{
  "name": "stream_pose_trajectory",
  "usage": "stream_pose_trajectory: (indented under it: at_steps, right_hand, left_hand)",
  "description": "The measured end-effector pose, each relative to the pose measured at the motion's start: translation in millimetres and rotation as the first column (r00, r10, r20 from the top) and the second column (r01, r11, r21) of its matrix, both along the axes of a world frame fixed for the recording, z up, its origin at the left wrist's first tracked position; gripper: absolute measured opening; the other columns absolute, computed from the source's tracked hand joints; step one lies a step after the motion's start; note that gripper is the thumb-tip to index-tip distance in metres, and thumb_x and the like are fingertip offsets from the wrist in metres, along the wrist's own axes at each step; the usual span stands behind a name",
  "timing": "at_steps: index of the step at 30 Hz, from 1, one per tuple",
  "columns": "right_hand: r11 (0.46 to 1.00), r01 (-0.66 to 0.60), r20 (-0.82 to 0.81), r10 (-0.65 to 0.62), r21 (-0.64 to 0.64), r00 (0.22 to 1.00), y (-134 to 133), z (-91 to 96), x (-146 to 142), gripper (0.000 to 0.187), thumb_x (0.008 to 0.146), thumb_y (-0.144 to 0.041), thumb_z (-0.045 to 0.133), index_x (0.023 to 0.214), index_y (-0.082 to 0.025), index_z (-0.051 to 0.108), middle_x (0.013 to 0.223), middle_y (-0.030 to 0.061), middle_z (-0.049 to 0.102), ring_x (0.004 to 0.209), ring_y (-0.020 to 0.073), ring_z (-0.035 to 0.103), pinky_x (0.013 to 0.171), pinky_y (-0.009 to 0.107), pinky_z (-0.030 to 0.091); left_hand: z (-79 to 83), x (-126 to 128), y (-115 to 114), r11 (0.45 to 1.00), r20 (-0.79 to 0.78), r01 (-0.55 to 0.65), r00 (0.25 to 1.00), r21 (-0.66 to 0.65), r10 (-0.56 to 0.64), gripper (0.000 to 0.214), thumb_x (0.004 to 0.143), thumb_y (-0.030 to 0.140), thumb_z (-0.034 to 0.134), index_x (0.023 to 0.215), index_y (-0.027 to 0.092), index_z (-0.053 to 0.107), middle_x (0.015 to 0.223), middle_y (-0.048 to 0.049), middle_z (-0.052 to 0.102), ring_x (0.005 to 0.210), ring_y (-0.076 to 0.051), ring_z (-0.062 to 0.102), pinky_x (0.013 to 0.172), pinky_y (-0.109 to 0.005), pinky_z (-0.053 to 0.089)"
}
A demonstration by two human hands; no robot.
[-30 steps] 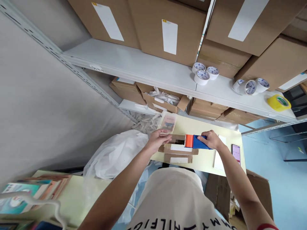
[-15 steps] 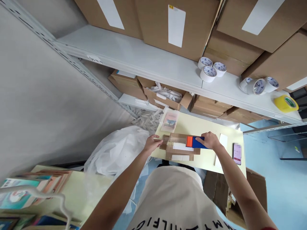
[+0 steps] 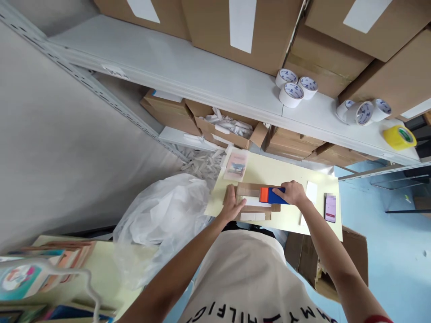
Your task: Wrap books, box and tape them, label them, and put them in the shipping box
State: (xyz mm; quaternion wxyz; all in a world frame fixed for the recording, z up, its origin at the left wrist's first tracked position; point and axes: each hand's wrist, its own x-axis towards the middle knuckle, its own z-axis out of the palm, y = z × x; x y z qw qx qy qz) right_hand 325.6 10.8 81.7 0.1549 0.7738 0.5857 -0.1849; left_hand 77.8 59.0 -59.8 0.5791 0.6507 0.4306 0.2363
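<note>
A flat brown cardboard parcel (image 3: 251, 189) with a white label lies on a small pale yellow table (image 3: 269, 172), stacked on another flat parcel (image 3: 254, 216). My left hand (image 3: 232, 204) lies flat with its fingers stretched out on the parcel's left end. My right hand (image 3: 292, 193) is wrapped round a blue and orange tape dispenser (image 3: 269, 195) that rests on top of the parcel, orange end pointing left.
A clear bag with a card (image 3: 236, 164) lies at the table's far left. A phone (image 3: 330, 207) and white slips (image 3: 311, 192) lie at the right. A white plastic bag (image 3: 164, 220) bulges on the left. Tape rolls (image 3: 292, 94) and a yellow roll (image 3: 399, 137) sit on the shelf above.
My left hand has moved from the parcel's left edge onto its left end and flattened. My right hand and the tape dispenser have stayed nearly in place on the parcel.
</note>
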Motion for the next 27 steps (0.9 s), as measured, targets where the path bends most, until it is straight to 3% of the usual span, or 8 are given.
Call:
stream_pose_trajectory:
  at_steps: [2,3,6,12,18,20,23,27]
  right_hand:
    - [1.0,-0.01,-0.007,0.01,-0.009,1.0,1.3,1.0,0.4,0.063,0.091,-0.07,0.036,0.088,-0.02,0.073,0.091,0.0127,0.075,0.088,0.0274,0.068,0.067,0.031,0.043]
    - [1.0,-0.015,-0.016,0.014,-0.021,1.0,2.0,1.8,1.2,0.062,0.091,-0.07,0.037,0.09,-0.019,0.073,0.092,0.0131,0.075,0.089,0.0277,0.068,0.068,0.032,0.043]
    - [0.997,-0.046,-0.105,0.039,-0.065,0.994,3.0,4.7,7.1,0.058,0.089,-0.069,0.043,0.096,-0.02,0.072,0.096,0.0121,0.074,0.091,0.027,0.067,0.069,0.031,0.043]
    - [0.997,-0.038,-0.171,0.025,-0.074,0.985,-16.9,3.8,53.7,0.054,0.086,-0.069,0.048,0.09,-0.021,0.073,0.091,0.0094,0.074,0.088,0.0251,0.066,0.066,0.029,0.042]
    - [0.995,0.015,-0.179,-0.032,-0.096,0.983,-40.1,-35.7,111.7,0.047,0.085,-0.063,0.053,0.087,-0.021,0.072,0.087,0.008,0.073,0.082,0.0235,0.066,0.063,0.028,0.041]
    - [0.997,0.014,-0.232,-0.033,-0.082,0.972,-39.4,-50.4,116.3,0.042,0.085,-0.06,0.054,0.087,-0.021,0.072,0.086,0.007,0.073,0.08,0.022,0.065,0.062,0.027,0.04]
    - [0.998,0.005,-0.31,-0.026,-0.07,0.951,-36.6,-64.5,117.9,0.039,0.086,-0.057,0.054,0.087,-0.022,0.071,0.082,0.0062,0.072,0.075,0.0204,0.064,0.06,0.026,0.04]
    - [0.997,-0.021,-0.401,-0.008,-0.068,0.916,-43.1,-69.3,135.4,0.044,0.087,-0.06,0.051,0.089,-0.02,0.07,0.079,0.006,0.071,0.071,0.0193,0.063,0.059,0.026,0.041]
  left_hand:
    - [10.6,7.3,0.9,0.95,-0.247,0.175,0.963,0.259,-0.11,0.122,0.057,0.066,0.076,0.151,0.011,0.022,0.159,-0.0269,0.018,0.149,-0.043,0.002,0.116,-0.061,0.007]
    - [15.1,11.7,2.9,0.892,-0.344,0.293,0.923,0.344,-0.17,0.129,0.051,0.065,0.079,0.152,0.009,0.021,0.159,-0.0278,0.016,0.148,-0.045,0.001,0.116,-0.062,0.003]
    - [22.4,25.6,10.9,0.727,-0.537,0.541,0.796,0.423,-0.28,0.125,0.05,0.055,0.082,0.152,0.01,0.025,0.159,-0.0254,0.022,0.148,-0.043,0.01,0.118,-0.057,-0.002]
    - [16.8,32.4,19.0,0.736,-0.608,0.546,0.759,0.4,-0.233,0.114,0.056,0.044,0.08,0.151,0.009,0.027,0.154,-0.0241,0.033,0.145,-0.042,0.023,0.12,-0.054,0.005]
    - [23.7,36.5,15.9,0.706,-0.721,0.604,0.665,0.37,-0.192,0.119,0.058,0.053,0.077,0.152,0.005,0.022,0.158,-0.0262,0.021,0.148,-0.043,0.013,0.118,-0.057,-0.008]
    - [27.3,53.4,7.3,0.689,-0.733,0.626,0.65,0.366,-0.202,0.123,0.057,0.059,0.076,0.152,0.003,0.021,0.16,-0.0264,0.013,0.148,-0.043,0.008,0.117,-0.058,-0.01]
    - [27.6,90.8,-10.2,0.625,-0.665,0.693,0.66,0.359,-0.35,0.12,0.061,0.063,0.073,0.153,0.005,0.022,0.16,-0.0238,0.014,0.149,-0.041,0.009,0.119,-0.054,-0.007]
    - [22.3,125.3,-23.3,0.618,-0.6,0.694,0.686,0.37,-0.412,0.099,0.075,0.049,0.067,0.154,0.009,0.022,0.16,-0.0189,0.021,0.149,-0.035,0.015,0.121,-0.048,-0.002]
